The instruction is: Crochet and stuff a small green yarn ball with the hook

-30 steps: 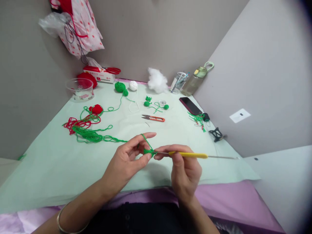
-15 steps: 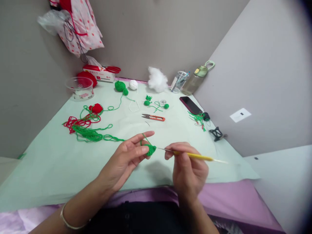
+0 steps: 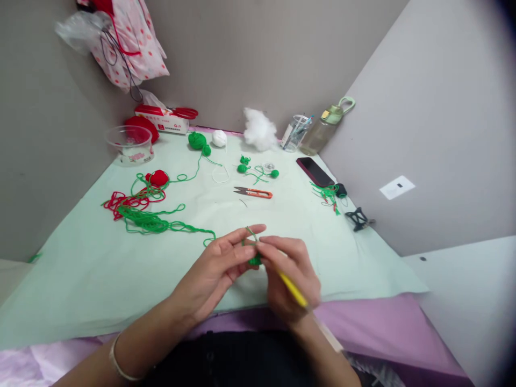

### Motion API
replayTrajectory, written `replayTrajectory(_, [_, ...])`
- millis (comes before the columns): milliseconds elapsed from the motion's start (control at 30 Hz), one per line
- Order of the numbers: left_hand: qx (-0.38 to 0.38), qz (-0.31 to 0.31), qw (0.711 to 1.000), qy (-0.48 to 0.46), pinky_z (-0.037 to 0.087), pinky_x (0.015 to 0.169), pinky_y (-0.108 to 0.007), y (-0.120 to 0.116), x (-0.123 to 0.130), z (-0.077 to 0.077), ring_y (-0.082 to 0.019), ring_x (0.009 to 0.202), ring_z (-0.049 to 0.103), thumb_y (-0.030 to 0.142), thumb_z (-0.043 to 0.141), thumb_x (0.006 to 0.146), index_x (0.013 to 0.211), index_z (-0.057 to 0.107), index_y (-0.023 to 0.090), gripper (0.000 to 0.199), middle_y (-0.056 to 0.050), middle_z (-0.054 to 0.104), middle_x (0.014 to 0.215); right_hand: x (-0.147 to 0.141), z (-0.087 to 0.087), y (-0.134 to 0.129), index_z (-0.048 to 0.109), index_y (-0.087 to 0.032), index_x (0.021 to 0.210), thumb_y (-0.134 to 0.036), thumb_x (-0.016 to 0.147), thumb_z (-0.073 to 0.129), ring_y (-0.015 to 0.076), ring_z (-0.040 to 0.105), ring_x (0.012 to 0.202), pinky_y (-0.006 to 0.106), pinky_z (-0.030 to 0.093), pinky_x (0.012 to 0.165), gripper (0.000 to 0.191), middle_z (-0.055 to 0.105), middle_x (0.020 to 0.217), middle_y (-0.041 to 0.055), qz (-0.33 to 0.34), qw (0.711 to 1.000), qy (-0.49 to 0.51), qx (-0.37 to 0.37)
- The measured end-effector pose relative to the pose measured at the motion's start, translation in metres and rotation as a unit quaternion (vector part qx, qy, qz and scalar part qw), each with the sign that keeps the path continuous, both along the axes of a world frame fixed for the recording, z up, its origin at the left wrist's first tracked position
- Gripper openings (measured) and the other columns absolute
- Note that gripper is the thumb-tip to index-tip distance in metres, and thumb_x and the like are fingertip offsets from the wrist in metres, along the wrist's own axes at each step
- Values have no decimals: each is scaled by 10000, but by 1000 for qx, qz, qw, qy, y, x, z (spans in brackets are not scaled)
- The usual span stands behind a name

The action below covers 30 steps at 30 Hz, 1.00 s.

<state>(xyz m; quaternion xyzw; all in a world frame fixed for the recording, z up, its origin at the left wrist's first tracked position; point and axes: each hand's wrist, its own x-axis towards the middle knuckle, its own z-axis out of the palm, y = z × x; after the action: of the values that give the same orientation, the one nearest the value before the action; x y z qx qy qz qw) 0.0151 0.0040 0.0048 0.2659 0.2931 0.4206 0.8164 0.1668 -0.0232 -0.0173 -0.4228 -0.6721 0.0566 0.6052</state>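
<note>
My left hand [image 3: 220, 269] pinches a small green crochet piece [image 3: 255, 260] between thumb and fingers, its index finger stretched out with green yarn looped over it. In my right hand [image 3: 292, 274] is a crochet hook with a yellow handle [image 3: 294, 290], held like a pen and slanting down toward my wrist. The hook's tip meets the work, but the fingers partly cover it. Both hands nearly touch. From the left hand, yarn leads to a loose heap of green yarn [image 3: 149, 220] on the table.
Orange thread snips [image 3: 253, 192] lie beyond my hands. Red yarn [image 3: 124, 201] tangles on the left, near a clear plastic tub [image 3: 131, 146]. White stuffing [image 3: 259, 130], a pen cup [image 3: 296, 133] and a bottle [image 3: 322, 131] stand at the back. A phone [image 3: 315, 172] lies right.
My right hand has moved left to the crochet piece, and the hook has swung from nearly level to a steep slant. The left hand has shifted slightly right.
</note>
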Motion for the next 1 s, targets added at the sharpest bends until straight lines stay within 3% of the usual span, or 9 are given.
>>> replayTrajectory(67, [-17,-13,999,-23,488,873,-236,3,-3,1,-119,887,588,259,810,835,1167,785,198,338,-24,671,948,3,5,3,769,-319,1124,-145,979,584,196,674,811,370,560,689,292,747,961,53,29,993,109,-43])
replayTrajectory(167, [21,21,1000,-5,478,869,-231,4,-4,3,-109,852,582,219,807,829,1158,786,221,330,-2,669,909,4,10,6,776,-282,1010,-227,1006,571,161,617,705,333,516,641,212,724,891,39,100,958,242,-113])
replayTrajectory(300, [73,16,996,40,465,939,-273,0,-1,2,-147,941,627,227,825,820,1205,759,258,391,-12,711,952,3,7,9,784,-263,1007,-270,984,627,173,642,795,324,519,692,160,732,919,47,136,943,248,-174])
replayTrajectory(467, [108,19,993,45,462,975,-287,-2,-1,-1,-146,965,648,216,813,838,1261,726,304,441,17,671,925,5,2,9,784,-252,1010,-325,986,628,159,626,760,322,508,712,174,720,902,40,151,924,282,-210])
replayTrajectory(667, [130,24,990,53,473,949,-292,-1,-3,-2,-134,916,617,203,811,841,1394,635,343,597,22,635,901,6,3,9,785,-246,1009,-286,978,639,158,615,772,319,493,714,154,718,901,41,161,929,262,-203])
replayTrajectory(867, [147,30,983,107,453,918,-268,-2,-6,-2,-145,939,563,271,769,882,1299,709,323,424,5,600,942,3,9,12,746,-236,943,-336,994,608,135,601,697,299,507,679,178,729,894,34,185,897,339,-214])
replayTrajectory(1000, [157,42,978,127,455,898,-261,-1,-7,-3,-148,937,552,274,784,864,1278,717,334,424,5,578,952,4,12,12,708,-230,941,-318,1032,539,121,623,685,278,524,667,211,728,883,20,207,888,345,-222])
